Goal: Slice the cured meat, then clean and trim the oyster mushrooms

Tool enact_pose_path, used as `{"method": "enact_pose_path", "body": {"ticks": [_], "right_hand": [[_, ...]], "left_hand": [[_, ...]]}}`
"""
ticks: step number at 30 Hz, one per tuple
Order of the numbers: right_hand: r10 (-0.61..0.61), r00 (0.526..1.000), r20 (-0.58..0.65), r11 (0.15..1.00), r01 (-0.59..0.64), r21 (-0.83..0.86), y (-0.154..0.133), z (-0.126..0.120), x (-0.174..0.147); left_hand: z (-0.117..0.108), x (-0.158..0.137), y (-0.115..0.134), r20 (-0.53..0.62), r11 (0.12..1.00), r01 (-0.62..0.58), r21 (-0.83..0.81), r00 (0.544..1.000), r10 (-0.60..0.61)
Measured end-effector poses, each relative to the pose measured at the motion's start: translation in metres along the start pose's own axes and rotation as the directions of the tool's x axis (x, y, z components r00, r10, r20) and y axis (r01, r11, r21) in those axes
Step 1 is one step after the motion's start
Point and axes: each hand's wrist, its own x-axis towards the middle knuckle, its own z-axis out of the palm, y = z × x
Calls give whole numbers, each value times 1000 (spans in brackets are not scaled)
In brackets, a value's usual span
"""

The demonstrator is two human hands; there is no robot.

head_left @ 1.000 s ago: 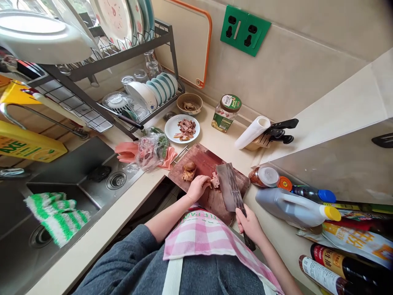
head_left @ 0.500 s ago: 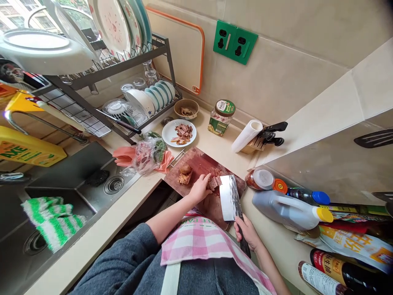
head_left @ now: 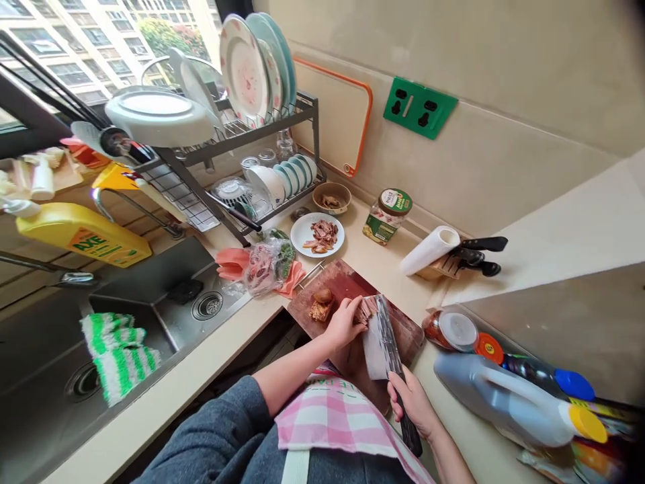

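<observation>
My right hand (head_left: 410, 403) grips the dark handle of a cleaver (head_left: 377, 346), whose broad blade stands beside the sliced meat (head_left: 365, 308). My left hand (head_left: 345, 324) presses on that meat, fingers curled, close to the blade. Beneath them lies a reddish-brown cutting board (head_left: 347, 273). On the board's left part sit more chunks of browned meat (head_left: 321, 306). Behind the board, a white plate (head_left: 301, 238) carries a pile of cut meat.
To the left are plastic-bagged food (head_left: 267, 265), a sink (head_left: 166, 329) and a dish rack (head_left: 242, 136). A knife block (head_left: 441, 269), a lidded jar (head_left: 385, 216) and a big jug (head_left: 498, 393) stand behind and right. A small brown bowl (head_left: 330, 210) is beyond the plate.
The camera view has shifted, so the scene sits lower and further right. The cleaver's blade is now closer to my left hand and more steeply tilted.
</observation>
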Motion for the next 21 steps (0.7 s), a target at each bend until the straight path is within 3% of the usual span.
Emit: {"method": "enact_pose_path", "body": {"ticks": [5,12,17,21], "right_hand": [[-6,999,48,995,11,-98,-64,25,24],[24,986,163,981,9,-196,-148,73,86],[89,978,187,969,-42,-242,-196,106,136],[181,969,167,957,-134,-258,-225,141,168]], "left_hand": [[-51,28,-6,-82,1000,7,-28,997,-9],[-127,75,-47,-189,997,80,-15,979,-81],[-164,117,-84,-191,984,176,-12,966,-175],[-186,148,-110,-168,963,252,95,958,-234]]}}
